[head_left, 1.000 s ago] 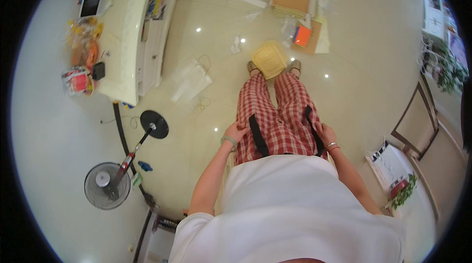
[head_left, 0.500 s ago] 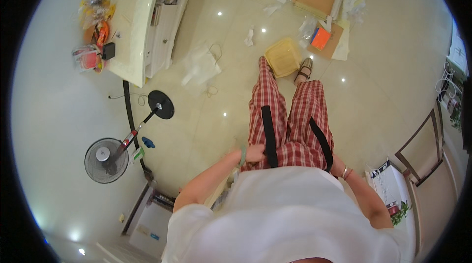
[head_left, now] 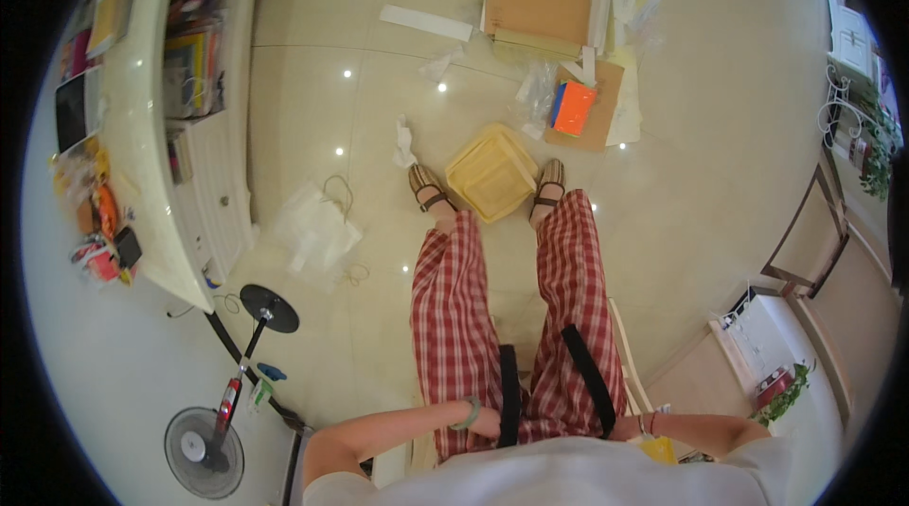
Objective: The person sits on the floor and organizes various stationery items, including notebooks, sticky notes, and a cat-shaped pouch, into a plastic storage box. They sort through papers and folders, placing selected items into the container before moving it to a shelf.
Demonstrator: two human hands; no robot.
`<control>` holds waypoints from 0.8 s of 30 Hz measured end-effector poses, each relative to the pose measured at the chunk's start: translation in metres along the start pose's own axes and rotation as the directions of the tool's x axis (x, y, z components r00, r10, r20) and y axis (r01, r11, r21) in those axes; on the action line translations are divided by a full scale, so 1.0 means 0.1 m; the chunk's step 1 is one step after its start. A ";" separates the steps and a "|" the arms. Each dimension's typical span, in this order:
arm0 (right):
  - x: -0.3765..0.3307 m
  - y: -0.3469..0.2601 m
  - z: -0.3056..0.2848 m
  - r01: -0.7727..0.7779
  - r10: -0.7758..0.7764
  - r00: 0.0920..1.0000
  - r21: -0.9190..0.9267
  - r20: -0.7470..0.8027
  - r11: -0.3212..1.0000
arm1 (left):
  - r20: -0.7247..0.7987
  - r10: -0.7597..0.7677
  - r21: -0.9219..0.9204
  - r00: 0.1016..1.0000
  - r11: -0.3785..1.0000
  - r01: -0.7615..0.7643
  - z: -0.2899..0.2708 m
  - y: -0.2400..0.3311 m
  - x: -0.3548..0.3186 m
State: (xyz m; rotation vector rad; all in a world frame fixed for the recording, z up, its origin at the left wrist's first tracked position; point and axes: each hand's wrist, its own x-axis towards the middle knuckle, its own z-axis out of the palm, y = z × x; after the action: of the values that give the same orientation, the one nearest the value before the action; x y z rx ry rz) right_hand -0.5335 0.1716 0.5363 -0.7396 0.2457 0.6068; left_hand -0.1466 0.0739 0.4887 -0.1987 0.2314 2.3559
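Note:
My left hand rests against the top of my red plaid trousers, beside one of two black straps. On the other side, my right hand lies near my hip by the second black strap. Fingers of both hands are mostly hidden by cloth and straps, so their grip does not show. Parts of a pale wooden chair appear under and beside my legs. A yellow plastic basin sits on the floor between my shoes.
Cardboard sheets and an orange-and-blue packet lie ahead on the tiles. A white paper bag is at left, near a standing fan and a white cabinet. A framed chair stands at right.
My legs have spread apart and the view has shifted, with the floor items now further left. The pale chair has come into view beside my thigh. Both hands remain by my hips.

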 end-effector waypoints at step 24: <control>0.81 1.54 -7.00 -0.161 0.222 -0.539 0.358 -0.813 0.920 | -0.709 0.629 0.705 -0.318 0.628 -0.331 -5.76 1.78 -0.34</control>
State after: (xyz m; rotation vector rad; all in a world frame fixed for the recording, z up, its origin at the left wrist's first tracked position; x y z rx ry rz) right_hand -0.5616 -0.1900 -0.0871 -1.0235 2.3840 0.0274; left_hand -0.2045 -0.2038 -0.0447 -2.2387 1.6337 2.2891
